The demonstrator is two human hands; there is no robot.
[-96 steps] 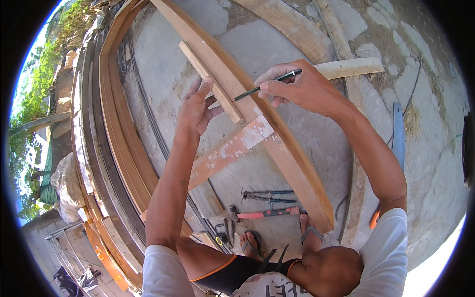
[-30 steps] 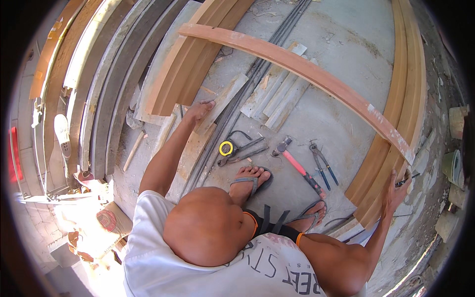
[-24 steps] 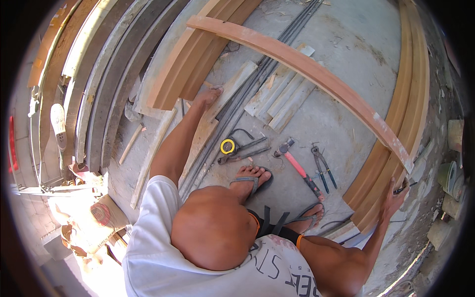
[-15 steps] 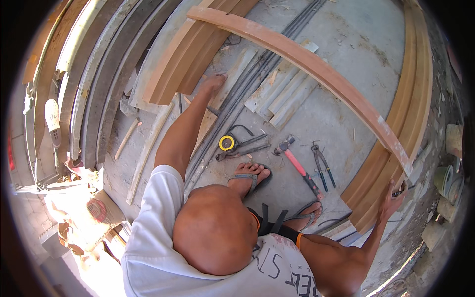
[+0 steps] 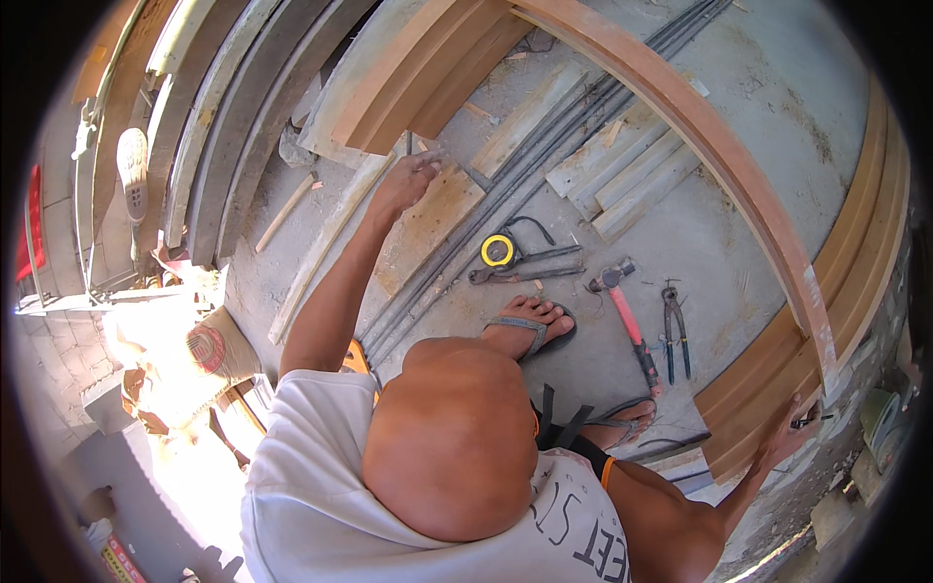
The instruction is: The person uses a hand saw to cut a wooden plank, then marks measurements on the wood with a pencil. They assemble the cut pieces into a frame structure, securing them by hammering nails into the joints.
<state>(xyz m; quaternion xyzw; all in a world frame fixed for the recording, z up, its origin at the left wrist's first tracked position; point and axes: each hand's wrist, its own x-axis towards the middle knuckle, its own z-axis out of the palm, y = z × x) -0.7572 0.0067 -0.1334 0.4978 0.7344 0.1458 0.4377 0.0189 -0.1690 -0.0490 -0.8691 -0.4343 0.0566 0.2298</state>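
My left hand (image 5: 406,185) is over a pale board (image 5: 428,223) on the ground, near the ends of stacked brown timbers (image 5: 418,87). Its fingers are loosely bent and apart, with nothing visible in them. At the right, my right hand (image 5: 783,435) is closed around a small, dark, pen-like thing (image 5: 805,423), beside another timber stack (image 5: 748,418). Across both stacks lies a long reddish beam (image 5: 719,165), its near end just beyond my right hand. The fisheye view makes the timbers look curved.
Between my feet and the beam lie a yellow-and-black tape measure (image 5: 498,251), a hammer with a red handle (image 5: 627,316) and pincers (image 5: 674,330). Dark metal rods (image 5: 583,117) run past short planks (image 5: 632,165). Grey beams (image 5: 228,126) stand at left, above a sack (image 5: 219,350).
My left hand has drawn back from the left timber stack toward me, over the pale board. The view has shifted. My right hand stays by the right stack with the small dark thing.
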